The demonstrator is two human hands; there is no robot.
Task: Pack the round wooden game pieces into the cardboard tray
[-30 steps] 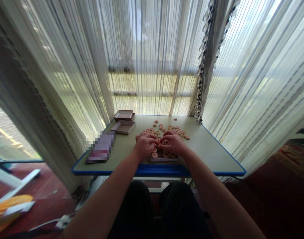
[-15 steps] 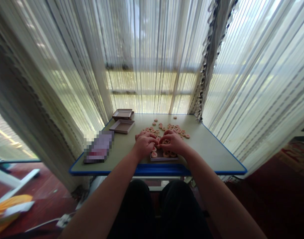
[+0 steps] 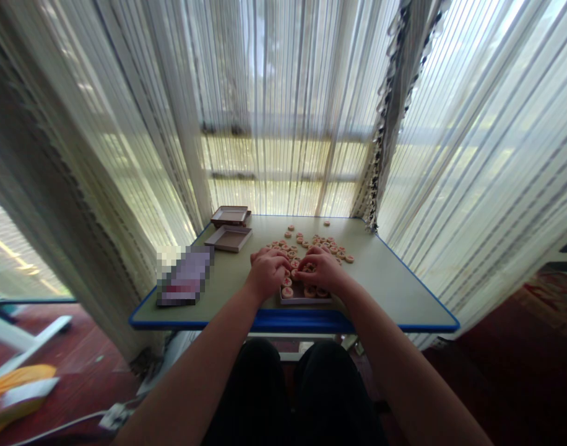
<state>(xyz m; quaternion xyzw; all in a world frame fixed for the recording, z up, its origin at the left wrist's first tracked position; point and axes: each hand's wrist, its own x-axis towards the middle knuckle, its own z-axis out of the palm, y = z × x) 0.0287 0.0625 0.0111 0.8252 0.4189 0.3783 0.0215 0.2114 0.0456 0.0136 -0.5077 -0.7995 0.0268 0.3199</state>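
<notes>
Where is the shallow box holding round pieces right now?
In the head view, the box sits midway along the near edge of the table, partly hidden by the left hand and right hand.

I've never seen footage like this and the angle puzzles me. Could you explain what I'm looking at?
There's no machine: a camera worn on a person's head looks forward and down. The bare left hand and right hand are close together at a shallow box near the table's front edge, among round pieces. Whether either hand grips one is unclear. More pieces lie scattered beyond; at the left are open boxes and a blurred-out item. A curtain hangs behind.
</notes>
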